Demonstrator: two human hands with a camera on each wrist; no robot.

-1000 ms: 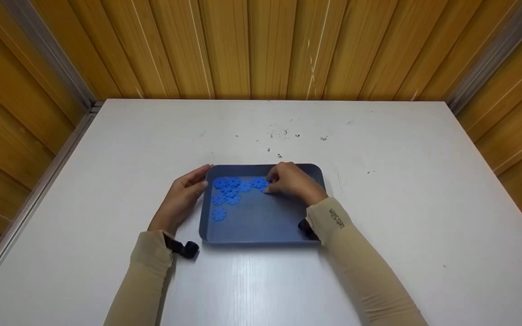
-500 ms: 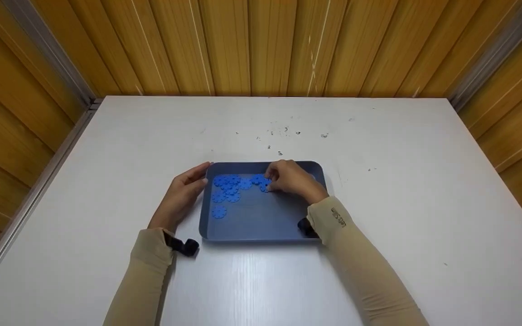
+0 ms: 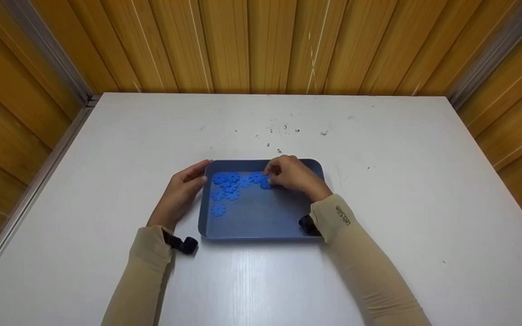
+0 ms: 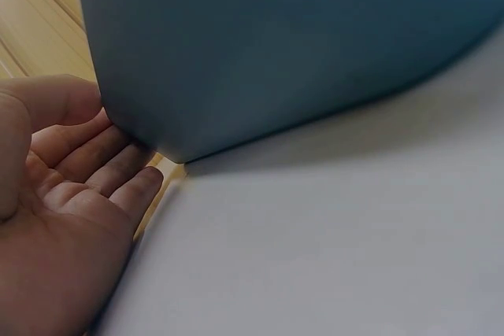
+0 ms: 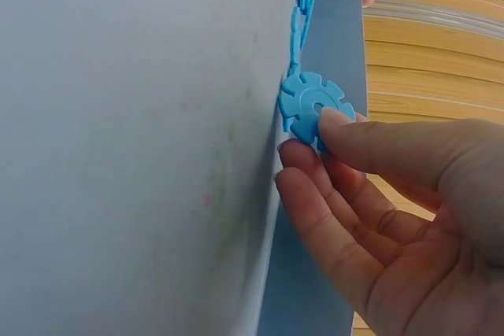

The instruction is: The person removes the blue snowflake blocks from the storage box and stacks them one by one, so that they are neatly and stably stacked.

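Note:
A shallow grey-blue tray (image 3: 261,222) lies on the white table, holding several blue notched plastic discs (image 3: 231,183) along its far left side. In the head view my left hand (image 3: 180,194) rests against the tray's left wall near the far corner. Its fingers and thumb touch the outer side of that wall in the left wrist view, fairly straight. My right hand (image 3: 293,175) is inside the tray near the far wall. Between thumb and fingers it pinches one notched disc (image 5: 303,100), tilted up on edge in the right wrist view and close against the neighbouring discs.
A single blue disc (image 3: 218,209) lies apart at the tray's left. The white table (image 3: 401,190) carries dark scuff marks beyond the tray. Yellow wood-look panels (image 3: 270,45) stand behind it.
My right hand keeps its pinch and has shifted only slightly, with the held disc now more in sight. The whole head view has drifted a little upward. My left hand stays at the tray.

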